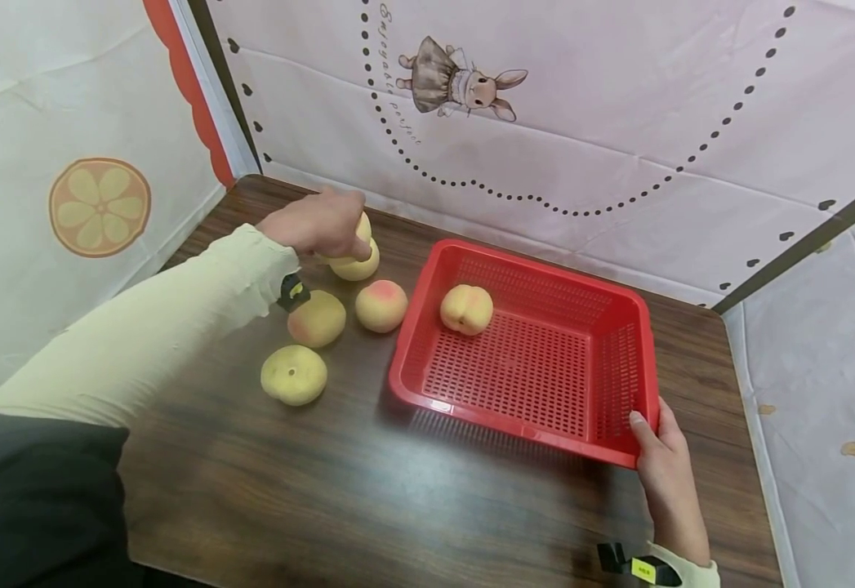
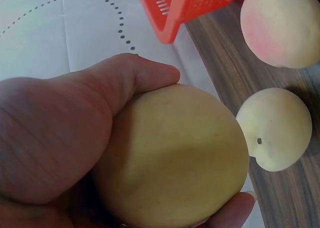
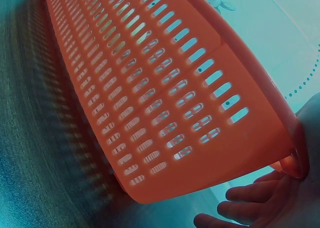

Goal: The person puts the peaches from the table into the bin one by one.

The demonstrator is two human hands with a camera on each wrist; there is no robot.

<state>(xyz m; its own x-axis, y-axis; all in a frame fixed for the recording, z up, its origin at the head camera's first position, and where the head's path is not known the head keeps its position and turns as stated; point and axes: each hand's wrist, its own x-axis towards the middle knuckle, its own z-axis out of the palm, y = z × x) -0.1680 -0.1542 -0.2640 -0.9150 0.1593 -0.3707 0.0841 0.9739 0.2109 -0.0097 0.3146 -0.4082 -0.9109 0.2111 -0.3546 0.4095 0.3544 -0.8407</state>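
At the far left of the table, my left hand (image 1: pixel 320 224) holds a pale yellow peach (image 2: pixel 175 153), thumb along one side and a fingertip at the other. In the head view the hand hides most of this fruit. Just beside it lies another peach (image 1: pixel 357 265), small hole showing in the left wrist view. My right hand (image 1: pixel 665 469) grips the near right corner of a red plastic basket (image 1: pixel 523 429), thumb over the rim and fingers below its outer side. One peach (image 1: pixel 467 309) sits inside the basket, toward its left end.
Left of the basket lie a pink-topped peach (image 1: pixel 381 306), a blushed peach (image 1: pixel 317 318) and a yellow peach (image 1: pixel 294 375) with a small hole. All rest on a dark wood table (image 1: pixel 368 506). A printed white cloth (image 1: pixel 581 98) hangs along the back edge.
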